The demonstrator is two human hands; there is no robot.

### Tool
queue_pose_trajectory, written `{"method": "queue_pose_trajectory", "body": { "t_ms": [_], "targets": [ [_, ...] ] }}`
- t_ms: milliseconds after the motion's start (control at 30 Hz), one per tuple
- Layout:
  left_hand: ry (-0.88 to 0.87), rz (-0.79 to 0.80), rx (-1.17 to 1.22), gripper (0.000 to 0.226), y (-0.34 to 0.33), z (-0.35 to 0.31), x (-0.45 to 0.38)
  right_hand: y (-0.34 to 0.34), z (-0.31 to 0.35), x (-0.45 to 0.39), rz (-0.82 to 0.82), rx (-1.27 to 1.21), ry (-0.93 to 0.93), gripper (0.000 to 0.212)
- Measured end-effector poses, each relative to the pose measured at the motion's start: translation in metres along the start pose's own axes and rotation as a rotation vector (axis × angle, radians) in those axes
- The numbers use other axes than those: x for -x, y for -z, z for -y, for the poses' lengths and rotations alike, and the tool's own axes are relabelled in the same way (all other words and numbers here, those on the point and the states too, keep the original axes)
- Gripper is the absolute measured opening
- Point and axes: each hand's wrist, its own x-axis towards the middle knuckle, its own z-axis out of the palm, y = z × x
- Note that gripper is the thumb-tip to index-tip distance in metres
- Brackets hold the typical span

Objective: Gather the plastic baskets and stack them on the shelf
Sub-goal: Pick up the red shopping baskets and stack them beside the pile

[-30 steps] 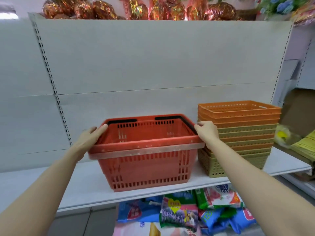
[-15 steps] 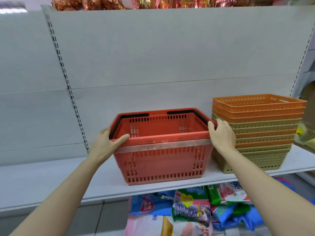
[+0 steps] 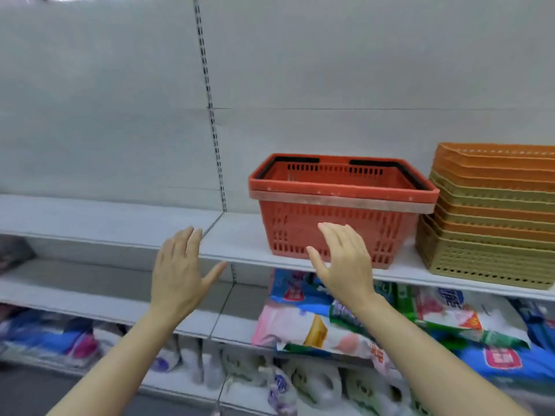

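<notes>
Nearest, both hands are seen raised in front of the shelving with nothing held. On the left hand (image 3: 180,273) the fingers are straight and the thumb spread; on the right hand (image 3: 342,259) the fingers are loosely extended. The two are kept well apart from each other, and neither is in contact with a basket, though the right hand is seen in front of the red one's lower wall.

Below them, packets (image 3: 315,328) are piled on a lower shelf, blurred and hard to read.

Beyond the hands, the red basket (image 3: 339,211) is set upright on the shelf (image 3: 240,244), its black handles folded down along the rim. It appears to be two baskets nested, judged by the doubled rim. Just beside it, on the right, a stack (image 3: 492,217) of orange and tan trays is placed, its upper layers slightly skewed.

Several risks can be judged from here. The red basket is stood close to the front edge, so it could be tipped off by a careless knock. The skewed stack could be toppled if more were added without squaring it.
</notes>
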Motion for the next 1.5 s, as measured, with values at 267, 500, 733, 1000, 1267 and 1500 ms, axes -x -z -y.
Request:
{"method": "queue_pose_trajectory", "body": {
  "t_ms": [267, 500, 733, 1000, 1267, 1500],
  "targets": [
    [0.236, 0.123, -0.152, 0.082, 0.015, 0.079, 0.189, -0.066, 0.148, 0.096, 0.286, -0.285, 0.180, 0.049],
    [0.547, 0.168, -0.273, 0.076, 0.041, 0.163, 0.316, -0.112, 0.287, 0.172, 0.465, -0.477, 0.274, 0.044],
    [0.829, 0.244, -0.323, 0.075, 0.049, 0.268, 0.435, -0.167, 0.429, 0.256, 0.668, -0.566, 0.399, 0.045],
    [1.085, 0.359, -0.337, 0.068, 0.021, 0.369, 0.545, -0.247, 0.536, 0.342, 0.857, -0.569, 0.433, 0.045],
    [1.392, 0.455, -0.314, 0.066, -0.051, 0.458, 0.648, -0.362, 0.597, 0.436, 1.043, -0.550, 0.505, 0.048],
    [1.631, 0.509, -0.233, 0.066, -0.136, 0.522, 0.737, -0.473, 0.627, 0.538, 1.190, -0.490, 0.600, 0.045]
  ]
}}
